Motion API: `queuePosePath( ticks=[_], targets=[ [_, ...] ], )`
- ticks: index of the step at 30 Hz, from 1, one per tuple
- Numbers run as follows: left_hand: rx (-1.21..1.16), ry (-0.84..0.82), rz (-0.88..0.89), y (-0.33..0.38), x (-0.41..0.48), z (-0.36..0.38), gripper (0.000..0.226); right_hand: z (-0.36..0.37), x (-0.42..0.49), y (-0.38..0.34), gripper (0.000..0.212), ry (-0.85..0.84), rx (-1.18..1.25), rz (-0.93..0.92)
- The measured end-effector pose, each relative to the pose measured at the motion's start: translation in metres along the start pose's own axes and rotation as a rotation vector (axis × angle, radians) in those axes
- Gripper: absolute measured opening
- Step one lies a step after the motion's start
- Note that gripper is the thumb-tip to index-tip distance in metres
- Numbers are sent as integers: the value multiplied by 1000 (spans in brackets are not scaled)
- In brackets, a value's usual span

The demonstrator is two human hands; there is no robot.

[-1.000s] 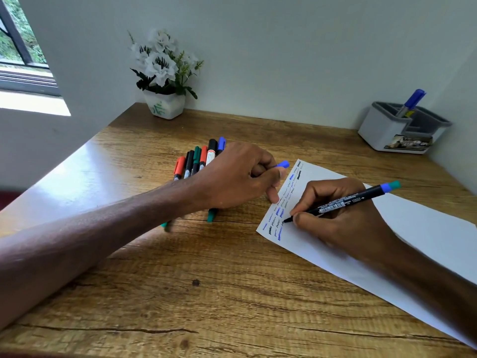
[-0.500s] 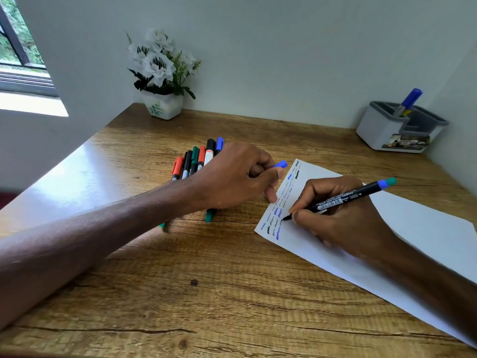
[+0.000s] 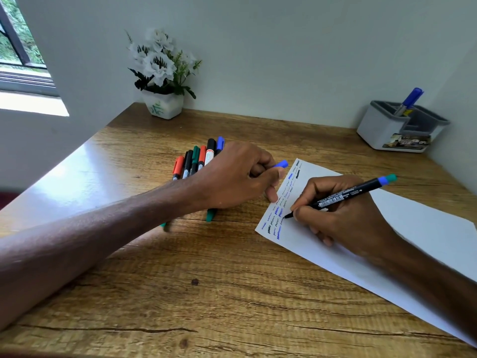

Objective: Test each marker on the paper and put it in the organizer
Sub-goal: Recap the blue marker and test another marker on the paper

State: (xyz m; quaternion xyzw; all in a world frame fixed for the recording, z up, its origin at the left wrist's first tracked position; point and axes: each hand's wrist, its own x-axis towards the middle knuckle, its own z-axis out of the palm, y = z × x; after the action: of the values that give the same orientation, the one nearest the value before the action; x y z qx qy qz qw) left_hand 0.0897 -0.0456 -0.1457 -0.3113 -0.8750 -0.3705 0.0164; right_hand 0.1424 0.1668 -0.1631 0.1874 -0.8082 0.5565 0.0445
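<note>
The right hand (image 3: 343,213) has its grip closed round a black marker (image 3: 346,195), pinched low on the barrel. The tip touches the paper (image 3: 418,228) among blue and black scribbles along its left edge. The paper lies slanted across the right side of the worktop (image 3: 180,293). The left hand (image 3: 232,177) curls its grip round a blue cap (image 3: 281,164) – one fingertip rests at the paper's edge. Behind it, mid-worktop, lie more markers (image 3: 198,158) side by side. The organizer (image 3: 379,133) stands in the far right corner with one blue pen (image 3: 412,99) in it – a plant (image 3: 162,73) stands at the far edge.
</note>
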Motion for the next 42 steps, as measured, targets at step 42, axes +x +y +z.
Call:
queuePosePath(
  ticks=[42],
  targets=[
    [115,-10,118,-6,6,-3,24,-20,9,-4,21,148,350,-27]
  ],
)
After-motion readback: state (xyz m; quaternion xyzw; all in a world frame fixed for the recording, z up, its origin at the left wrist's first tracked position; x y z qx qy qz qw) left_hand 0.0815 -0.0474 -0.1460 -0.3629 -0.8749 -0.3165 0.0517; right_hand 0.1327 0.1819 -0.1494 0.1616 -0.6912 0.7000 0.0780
